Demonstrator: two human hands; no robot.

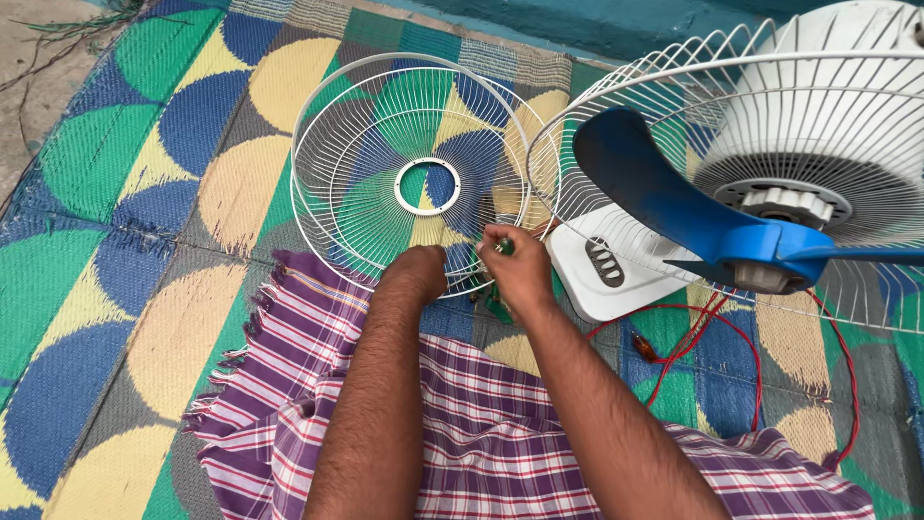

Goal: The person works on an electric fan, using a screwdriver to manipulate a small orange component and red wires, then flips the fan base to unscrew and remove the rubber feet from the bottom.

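Observation:
A detached white wire fan guard (423,125) lies flat on the woven mat (144,193). My left hand (416,273) is curled at the guard's near rim, its fingers hidden. My right hand (515,268) is pinched on a small green-handled tool (504,247) at the same rim. To the right stands a white table fan (818,106) with its rear guard, a blue blade (674,202) and a control base (602,274).
Red wires (712,332) trail over the mat below the fan base. A purple checked cloth (481,443) covers my lap. Bare ground (38,58) lies beyond the mat at far left, and a teal wall (597,24) at the top.

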